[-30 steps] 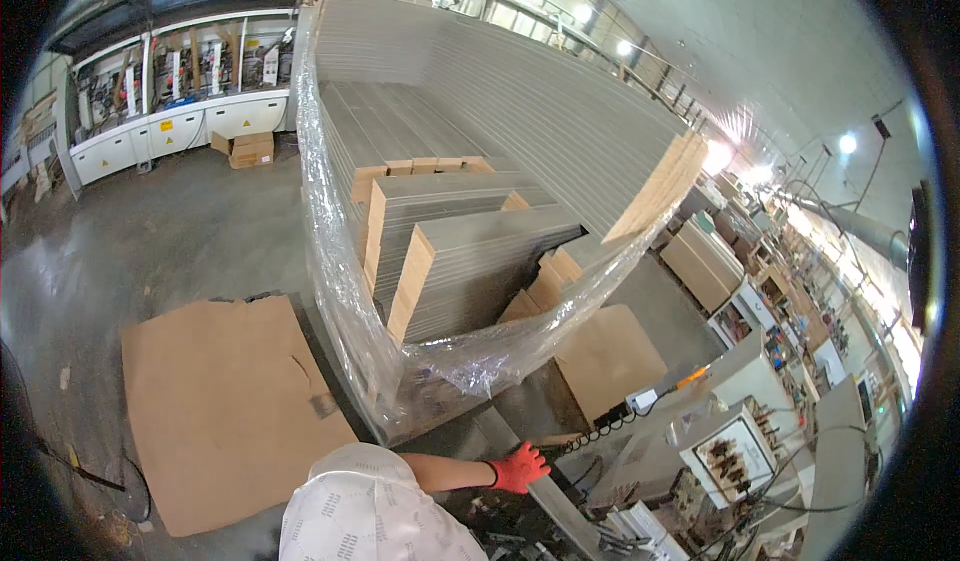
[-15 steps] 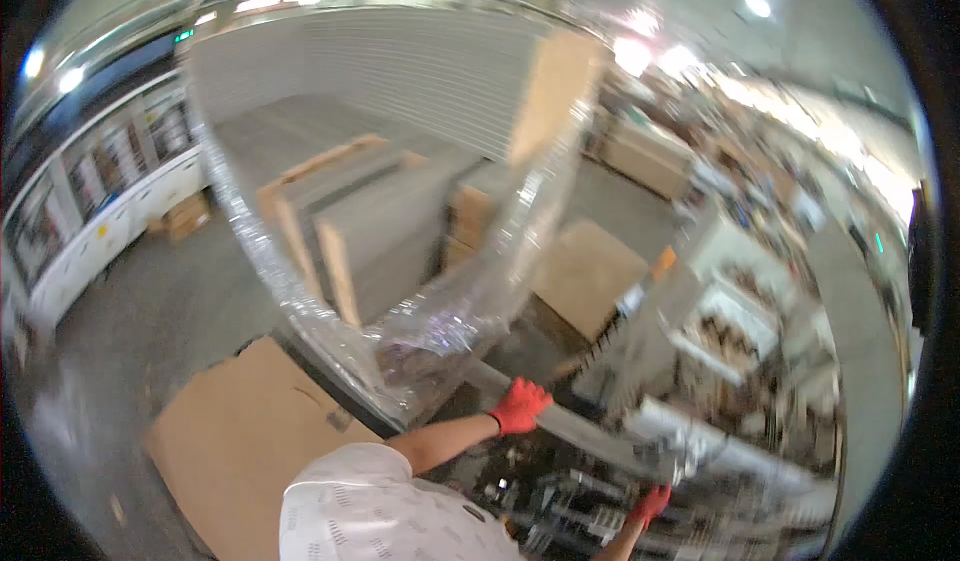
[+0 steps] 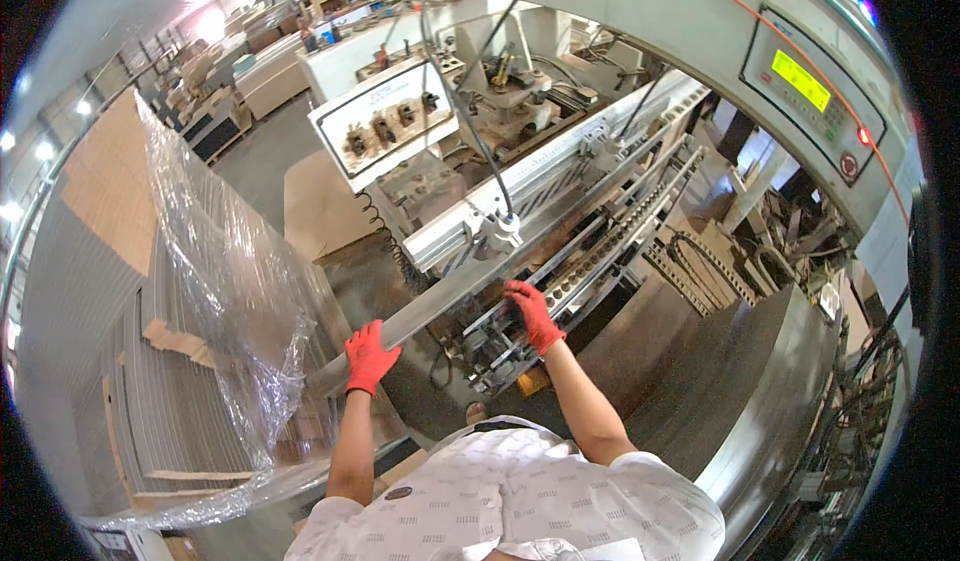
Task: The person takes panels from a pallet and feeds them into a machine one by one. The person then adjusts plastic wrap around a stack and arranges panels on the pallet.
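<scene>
Both my hands wear red gloves. My left hand [image 3: 370, 358] is closed round a long, narrow grey panel [image 3: 455, 296] near its near-left end. The panel slants away to the upper right along the machine's rail and clamps. My right hand [image 3: 535, 318] reaches over the machine's near end, its fingers stretched toward the panel's lower edge. Whether the fingertips touch that edge I cannot make out. A row of black round holders [image 3: 590, 273] and metal rods run below the panel.
A stack of grey boards [image 3: 85, 291] with loose plastic wrap [image 3: 225, 291] stands at left. Dark panels [image 3: 745, 401] lie at right. A control panel with a lit yellow display [image 3: 800, 79] hangs upper right. A white tilted tray [image 3: 385, 126] and hanging cables are beyond the rail.
My view has swung right, from the wrapped stack to the machine. My left hand remains on the panel; my right hand now shows near the row of holders.
</scene>
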Demonstrator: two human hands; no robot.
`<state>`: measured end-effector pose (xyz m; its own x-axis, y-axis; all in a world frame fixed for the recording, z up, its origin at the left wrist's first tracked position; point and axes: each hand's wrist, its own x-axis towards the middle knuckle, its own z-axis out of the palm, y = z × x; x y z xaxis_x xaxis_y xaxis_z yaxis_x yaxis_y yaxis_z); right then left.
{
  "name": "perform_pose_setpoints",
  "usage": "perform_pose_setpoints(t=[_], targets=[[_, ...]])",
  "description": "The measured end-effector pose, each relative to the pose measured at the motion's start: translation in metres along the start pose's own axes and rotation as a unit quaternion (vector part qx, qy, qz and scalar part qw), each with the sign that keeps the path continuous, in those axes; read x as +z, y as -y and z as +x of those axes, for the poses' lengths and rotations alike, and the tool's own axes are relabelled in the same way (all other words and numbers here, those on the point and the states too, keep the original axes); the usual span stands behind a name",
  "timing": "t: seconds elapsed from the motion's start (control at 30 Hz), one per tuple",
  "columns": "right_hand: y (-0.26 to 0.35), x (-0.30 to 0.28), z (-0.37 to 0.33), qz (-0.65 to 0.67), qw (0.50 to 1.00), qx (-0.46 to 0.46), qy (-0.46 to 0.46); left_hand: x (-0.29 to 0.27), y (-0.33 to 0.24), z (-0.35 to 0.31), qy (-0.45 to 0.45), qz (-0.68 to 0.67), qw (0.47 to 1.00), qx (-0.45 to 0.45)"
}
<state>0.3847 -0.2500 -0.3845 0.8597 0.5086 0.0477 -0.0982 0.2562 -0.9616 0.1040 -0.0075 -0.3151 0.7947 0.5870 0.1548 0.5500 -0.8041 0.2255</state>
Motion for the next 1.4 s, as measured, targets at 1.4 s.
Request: perform_pose_setpoints(t=[1.4], targets=[[0.092,-0.292,-0.224,-0.331,0.687,0.268,-0.589,0.031,-0.348,-0.081,0.424,-0.235,0.712,0.508]])
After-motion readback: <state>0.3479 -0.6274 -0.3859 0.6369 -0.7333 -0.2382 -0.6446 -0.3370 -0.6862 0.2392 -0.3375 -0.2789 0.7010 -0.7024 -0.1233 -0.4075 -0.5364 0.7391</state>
